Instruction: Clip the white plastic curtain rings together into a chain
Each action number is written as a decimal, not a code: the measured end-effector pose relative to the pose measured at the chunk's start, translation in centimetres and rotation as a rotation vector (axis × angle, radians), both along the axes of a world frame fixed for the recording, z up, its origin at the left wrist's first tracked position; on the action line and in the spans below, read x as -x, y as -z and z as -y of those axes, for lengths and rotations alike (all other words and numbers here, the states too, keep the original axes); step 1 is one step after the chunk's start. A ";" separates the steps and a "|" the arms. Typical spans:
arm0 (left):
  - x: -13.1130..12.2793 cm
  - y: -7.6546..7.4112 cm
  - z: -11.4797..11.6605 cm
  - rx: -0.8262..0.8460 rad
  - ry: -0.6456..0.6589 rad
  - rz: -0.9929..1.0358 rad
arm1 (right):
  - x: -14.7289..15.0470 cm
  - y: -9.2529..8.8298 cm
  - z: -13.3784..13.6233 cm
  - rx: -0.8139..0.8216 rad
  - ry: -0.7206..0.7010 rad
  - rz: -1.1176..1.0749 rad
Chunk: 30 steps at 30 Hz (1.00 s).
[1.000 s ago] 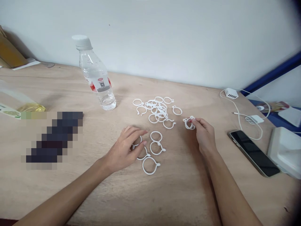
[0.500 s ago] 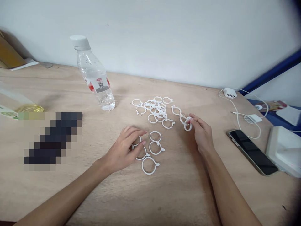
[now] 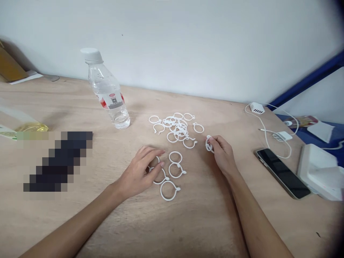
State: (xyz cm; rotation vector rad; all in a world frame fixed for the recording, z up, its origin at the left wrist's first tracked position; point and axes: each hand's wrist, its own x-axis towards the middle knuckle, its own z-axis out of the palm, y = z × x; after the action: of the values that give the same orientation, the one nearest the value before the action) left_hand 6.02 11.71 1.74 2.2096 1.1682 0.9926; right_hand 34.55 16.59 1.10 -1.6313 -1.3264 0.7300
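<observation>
Presently, the right hand [image 3: 223, 154] pinches white rings [image 3: 207, 145]; the left hand [image 3: 141, 170], loosely spread, partly covers other rings [image 3: 166, 178] nearer the front edge of the table [image 3: 161, 229].

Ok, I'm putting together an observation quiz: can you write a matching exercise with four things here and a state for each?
1. bottle
2. phone
3. left hand
4. right hand

A. pinching at least one white ring
B. lying flat, its screen dark
C. closed with a white cap
D. thumb and fingers apart, beside loose rings

Pairs: 1-C, 2-B, 3-D, 4-A.
</observation>
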 end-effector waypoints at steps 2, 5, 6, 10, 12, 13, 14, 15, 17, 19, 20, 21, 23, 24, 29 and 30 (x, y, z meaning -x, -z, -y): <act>0.0 0.0 0.0 0.008 -0.003 -0.003 | 0.0 0.0 0.0 -0.014 -0.004 0.038; 0.0 -0.1 0.0 0.012 -0.005 -0.005 | -0.1 0.2 -0.1 -0.049 0.021 0.111; -0.1 -0.1 0.0 0.010 -0.006 -0.004 | -0.1 0.3 -0.1 -0.085 0.038 0.147; -0.1 -0.2 0.0 0.009 -0.010 -0.002 | -0.1 0.7 -0.1 -0.248 0.090 0.299; -0.1 -0.2 0.0 0.009 -0.007 -0.002 | 0.1 0.7 0.0 -0.295 0.074 0.311; -0.1 -0.2 0.0 0.008 -0.005 -0.002 | 0.2 0.6 0.1 -0.313 0.063 0.300; -0.1 -0.2 0.0 0.007 -0.002 -0.003 | 0.3 0.6 0.1 -0.331 0.056 0.284; -0.1 -0.1 0.0 0.006 0.001 -0.004 | 0.4 0.5 0.2 -0.351 0.057 0.271; 0.0 -0.1 0.0 0.006 0.002 -0.004 | 0.6 0.4 0.2 -0.393 0.089 0.256; 0.0 -0.1 0.0 0.007 0.000 0.001 | 0.7 0.4 0.2 -0.415 0.130 0.187; 0.0 -0.1 0.0 0.008 0.002 0.003 | 0.8 0.4 0.2 -0.416 0.146 0.127; -0.1 -0.1 0.0 0.008 0.003 0.005 | 0.8 0.4 0.1 -0.413 0.160 0.057; -0.1 -0.1 0.0 0.009 0.005 0.005 | 0.8 0.5 -0.1 -0.420 0.190 -0.075; -0.1 -0.2 0.0 0.008 0.004 0.005 | 0.9 0.5 -0.2 -0.433 0.204 -0.126; -0.2 -0.2 0.0 -0.018 -0.002 0.020 | 1.7 0.1 0.0 -0.423 0.240 -0.309; -0.2 -0.2 0.0 -0.029 -0.003 0.025 | 2.2 -0.1 0.2 -0.405 0.217 -0.324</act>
State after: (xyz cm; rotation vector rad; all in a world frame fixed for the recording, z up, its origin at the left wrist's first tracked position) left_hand 6.21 11.74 1.93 2.2118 1.1539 1.0417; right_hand 32.39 16.34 1.24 -1.2459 -0.9705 0.5260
